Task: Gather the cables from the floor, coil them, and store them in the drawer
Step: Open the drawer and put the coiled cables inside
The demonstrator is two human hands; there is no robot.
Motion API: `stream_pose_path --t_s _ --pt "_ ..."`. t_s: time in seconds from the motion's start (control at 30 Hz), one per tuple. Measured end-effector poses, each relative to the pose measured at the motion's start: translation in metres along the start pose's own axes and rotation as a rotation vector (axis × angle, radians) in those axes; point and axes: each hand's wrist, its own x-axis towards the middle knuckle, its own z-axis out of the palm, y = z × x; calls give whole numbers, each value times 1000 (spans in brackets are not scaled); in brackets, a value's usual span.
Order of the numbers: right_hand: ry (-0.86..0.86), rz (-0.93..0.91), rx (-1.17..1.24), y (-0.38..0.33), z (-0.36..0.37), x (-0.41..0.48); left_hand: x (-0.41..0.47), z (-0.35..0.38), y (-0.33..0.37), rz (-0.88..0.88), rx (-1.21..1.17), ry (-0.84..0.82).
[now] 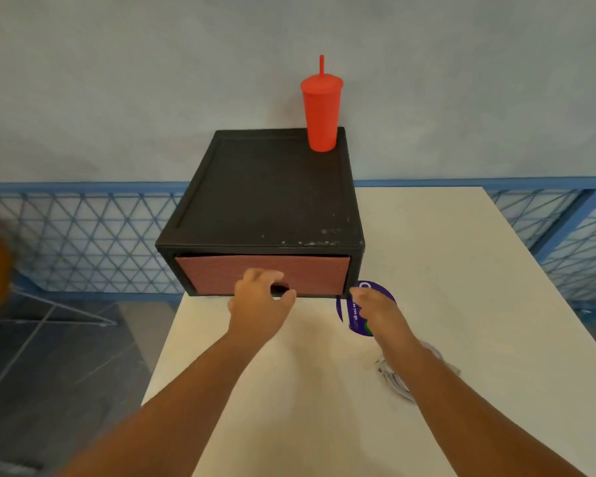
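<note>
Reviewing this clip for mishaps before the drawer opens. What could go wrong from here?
1. The left hand hooks the drawer by its hole; a pull may drag the whole black box and topple the red tumbler on top.
2. The white cables lie under the right arm; moving it could sweep them off the table.

The drawer (pixel 221 273) has a reddish-brown front panel with a dark round pull hole. It sits fully closed in a black housing (pixel 265 187). The cables (pixel 387 373), pale and bundled, lie on the white table (pixel 461 270) to the right, partly hidden.
</note>
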Motion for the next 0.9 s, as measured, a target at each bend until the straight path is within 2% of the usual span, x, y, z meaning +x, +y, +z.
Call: stream_pose_path --t_s 0.13,0.23,0.37,0.67,0.9 --pt "-31 165 136 -18 44 -2 17 -40 -4 41 111 49" --pt "-82 131 221 -25 72 1 28 -61 -15 131 200 11" --pt "-96 239 387 -34 99 4 45 -74 -27 206 314 -43" --pt "-48 362 547 -39 142 19 84 -82 -44 258 423 -169" --pt "-43 390 682 -39 160 33 101 -86 -45 297 388 -180"
